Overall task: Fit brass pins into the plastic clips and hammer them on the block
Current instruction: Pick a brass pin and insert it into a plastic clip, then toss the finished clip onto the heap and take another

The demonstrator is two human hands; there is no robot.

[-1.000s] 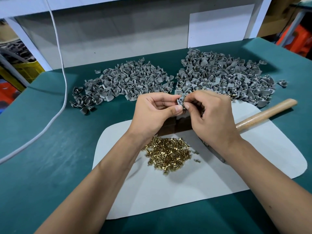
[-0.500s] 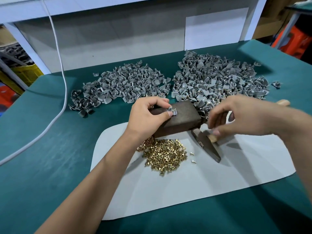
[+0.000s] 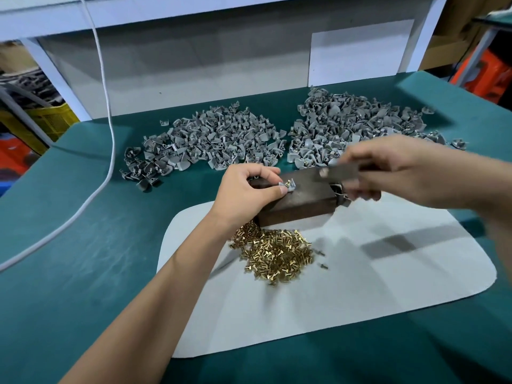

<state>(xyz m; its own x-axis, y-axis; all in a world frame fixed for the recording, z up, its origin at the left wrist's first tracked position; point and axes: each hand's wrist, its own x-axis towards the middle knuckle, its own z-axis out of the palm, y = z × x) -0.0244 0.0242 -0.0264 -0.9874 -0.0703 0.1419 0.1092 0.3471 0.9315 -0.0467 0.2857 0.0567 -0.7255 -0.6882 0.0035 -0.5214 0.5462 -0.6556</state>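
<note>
**Clip held on the block, hammer raised beside it**

A grey plastic clip [image 3: 288, 186] with a brass pin [image 3: 288, 183] standing in it is held on the top face of the dark wooden block [image 3: 302, 199]. It is pinched by the thumb and fingers of the left hand [image 3: 246, 194], which is curled over the left end of the block. The block is placed at the far edge of a white mat [image 3: 388, 275], and the mat is laid on the green desk [image 3: 83, 245].

The hammer [image 3: 336, 173] is gripped by the right hand [image 3: 388, 169], whose fingers are closed round it near the head. The blurred head is seen above the right part of the block, just to the right of the clip and not touching it.

A heap of loose brass pins [image 3: 277, 253] is spread on the mat, on the near side of the block and under the left wrist. Two heaps of grey clips are found nearer the far edge of the desk: a left heap [image 3: 205, 142] and a right heap [image 3: 349, 126], the second partly hidden by the right hand. A white cable [image 3: 109, 151] is laid across the left side of the desk.
</note>
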